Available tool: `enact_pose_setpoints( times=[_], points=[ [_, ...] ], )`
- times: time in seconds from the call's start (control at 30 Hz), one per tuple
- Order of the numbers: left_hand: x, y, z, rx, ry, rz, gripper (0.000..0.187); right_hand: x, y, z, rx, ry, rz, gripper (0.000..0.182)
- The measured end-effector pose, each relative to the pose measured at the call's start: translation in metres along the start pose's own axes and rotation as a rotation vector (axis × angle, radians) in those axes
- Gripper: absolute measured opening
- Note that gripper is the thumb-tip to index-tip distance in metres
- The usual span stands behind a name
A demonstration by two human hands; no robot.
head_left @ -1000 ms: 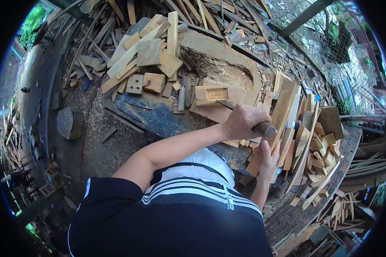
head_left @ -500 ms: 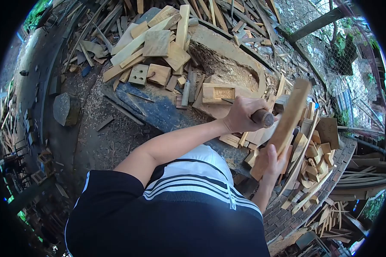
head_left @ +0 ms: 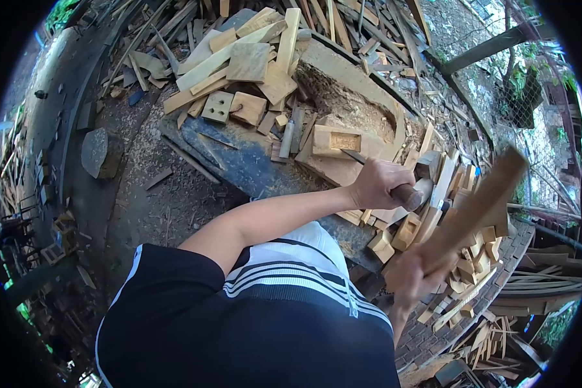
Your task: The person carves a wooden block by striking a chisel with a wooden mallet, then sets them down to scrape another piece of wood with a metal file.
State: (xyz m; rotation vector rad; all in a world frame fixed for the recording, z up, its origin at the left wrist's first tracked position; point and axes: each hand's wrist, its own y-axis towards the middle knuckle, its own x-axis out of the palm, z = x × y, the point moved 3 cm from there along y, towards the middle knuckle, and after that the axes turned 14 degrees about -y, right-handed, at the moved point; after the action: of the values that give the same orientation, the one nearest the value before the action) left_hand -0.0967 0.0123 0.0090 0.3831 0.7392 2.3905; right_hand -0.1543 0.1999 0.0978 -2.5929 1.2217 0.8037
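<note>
My left hand (head_left: 383, 182) is wrapped round the handle of a chisel (head_left: 407, 196). The chisel's thin blade points up and left, its tip at the recess of a small wooden block (head_left: 337, 141). That block lies on a larger timber with a rectangular hollow cut in its face. Down to the right, my right hand (head_left: 412, 277) grips a thick wooden stick (head_left: 475, 210), blurred by motion. The stick tilts up to the right, apart from the chisel's handle end.
A big hollowed log (head_left: 398, 123) lies behind the block. Boards (head_left: 248, 61) are heaped at the upper left, near a block with holes (head_left: 217, 106). Several cut wooden blocks (head_left: 478, 258) are piled at right. A stump (head_left: 100, 153) stands at left.
My right hand has swung the stick away to the right, further from the chisel handle. My left hand keeps its grip on the chisel. The whole view has shifted slightly.
</note>
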Motion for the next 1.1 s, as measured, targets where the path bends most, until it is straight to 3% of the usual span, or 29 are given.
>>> enact_pose_setpoints(
  times=[0.17, 0.2, 0.3, 0.37, 0.57, 0.8, 0.87, 1.0, 1.03, 1.1],
  points=[
    [0.001, 0.002, 0.007, 0.021, -0.007, -0.022, 0.018, 0.012, -0.014, -0.007, 0.155, -0.157, -0.075, 0.044],
    [0.003, 0.001, 0.009, 0.007, -0.004, -0.047, 0.017, 0.014, -0.01, -0.008, -0.108, -0.353, -0.087, 0.053],
    [0.006, -0.006, 0.011, 0.015, 0.005, -0.086, 0.018, 0.015, -0.016, 0.003, -0.079, -0.323, -0.143, 0.057],
    [0.009, -0.008, 0.01, 0.011, 0.024, -0.118, 0.02, 0.013, -0.021, 0.016, 0.032, -0.171, 0.058, 0.065],
    [0.006, -0.009, 0.007, 0.057, 0.003, -0.166, 0.019, 0.016, -0.017, 0.023, 0.074, -0.134, -0.053, 0.079],
    [0.007, -0.012, 0.007, 0.101, 0.018, -0.154, 0.023, 0.022, -0.029, 0.02, 0.161, -0.064, -0.023, 0.079],
    [0.003, -0.001, -0.001, 0.161, -0.014, -0.052, 0.023, 0.021, -0.033, 0.025, 0.135, -0.14, 0.005, 0.077],
    [-0.016, 0.025, -0.021, -0.063, -0.098, 0.164, 0.021, 0.021, -0.036, 0.027, 0.151, -0.077, -0.016, 0.073],
    [-0.019, 0.032, -0.02, -0.019, -0.078, 0.222, 0.022, 0.021, -0.036, 0.029, 0.16, -0.07, -0.018, 0.072],
    [-0.014, 0.03, -0.022, -0.001, -0.083, 0.197, 0.022, 0.022, -0.034, 0.029, 0.162, -0.059, -0.02, 0.07]
  ],
)
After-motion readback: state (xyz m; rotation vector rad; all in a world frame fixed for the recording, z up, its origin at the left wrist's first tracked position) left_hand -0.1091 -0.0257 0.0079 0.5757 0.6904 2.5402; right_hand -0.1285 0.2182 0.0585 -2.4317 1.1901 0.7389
